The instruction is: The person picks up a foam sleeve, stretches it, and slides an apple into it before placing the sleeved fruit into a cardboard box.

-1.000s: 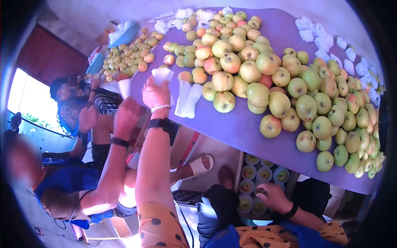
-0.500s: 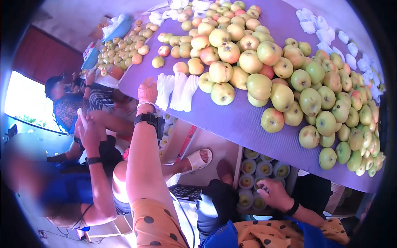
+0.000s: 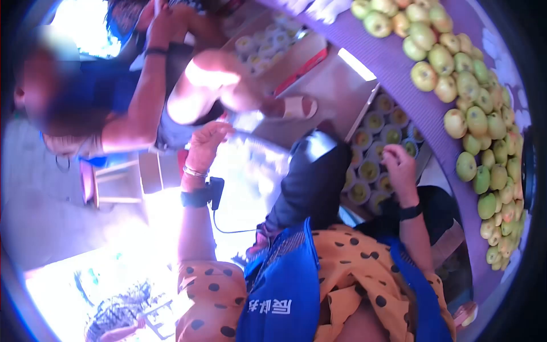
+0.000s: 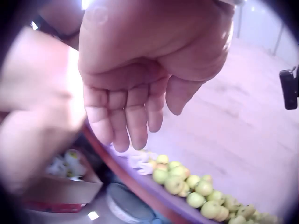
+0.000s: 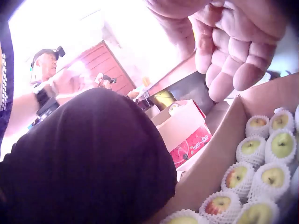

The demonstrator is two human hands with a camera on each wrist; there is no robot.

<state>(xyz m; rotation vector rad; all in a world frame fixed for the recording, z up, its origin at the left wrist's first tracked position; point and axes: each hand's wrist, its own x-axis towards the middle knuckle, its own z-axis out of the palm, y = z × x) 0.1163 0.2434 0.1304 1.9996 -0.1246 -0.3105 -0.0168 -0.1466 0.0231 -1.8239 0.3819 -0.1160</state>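
Note:
My left hand (image 3: 206,145) hangs in the air over the floor, left of my dark-trousered knee. In the left wrist view its fingers are loosely bent and the palm holds nothing. The right hand (image 3: 400,170) hovers over the near side of a carton of apples, its fingers relaxed and nothing in them. Several apples (image 5: 250,147) in white foam nets stand in rows inside that cardboard box (image 5: 219,154). Loose green and reddish apples (image 3: 440,60) are heaped on the purple-covered table (image 3: 364,43) at the right.
White foam nets (image 3: 325,8) lie at the table's far end. Another person (image 3: 149,94) sits at the left, legs reaching toward the middle. Beyond the legs stands another box (image 3: 305,60) of netted apples. A thin cable (image 3: 233,231) runs from my left wrist.
My view has swung down, away from the table. The left hand has left the table edge, where it was beside the white foam nets, and drawn back. The right hand stays over the carton.

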